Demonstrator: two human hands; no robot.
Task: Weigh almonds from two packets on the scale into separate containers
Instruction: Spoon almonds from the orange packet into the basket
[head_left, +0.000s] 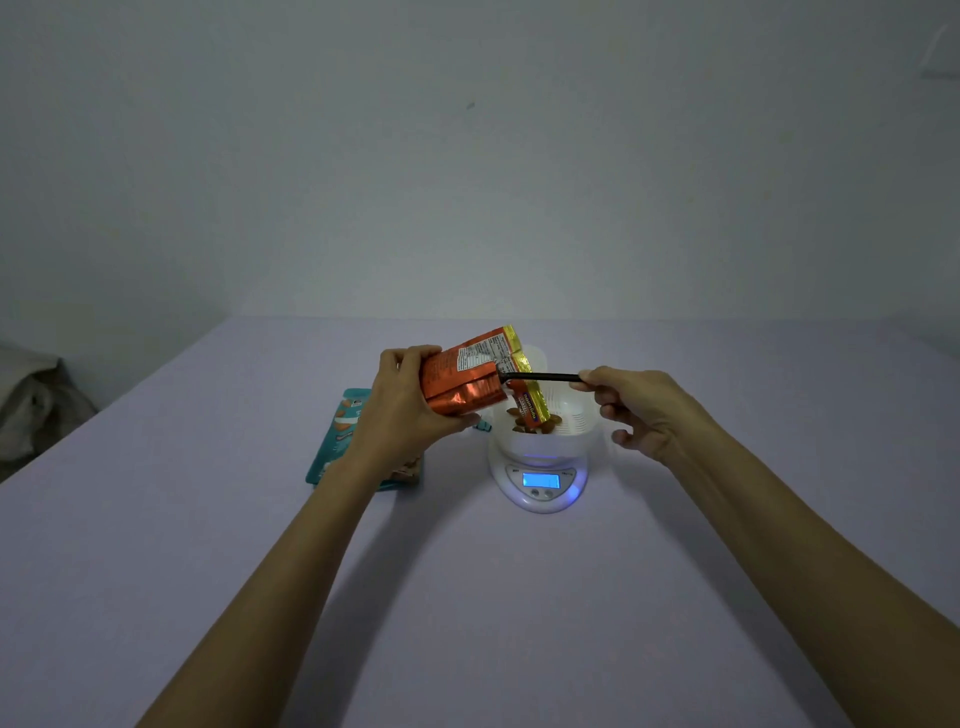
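Spoon (540, 378) is lying leftward into the tilted packet (462, 387) (above the container (574, 423)), right fingers (592, 378) pinching its handle, left fingers (404, 358) clamping the packet.

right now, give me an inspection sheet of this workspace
surface: lilac-covered table, dimly lit
job's things: white digital scale, display lit blue; white container on it holding a few almonds; orange foil packet tilted mouth-down over the container; teal packet lying flat left of the scale
clutter: nothing seen
grippers: left hand grips the orange foil packet; right hand pinches a black utensil reaching into the packet's mouth
cables: nothing seen
surroundings: bare wall behind; pale crumpled bundle at left edge
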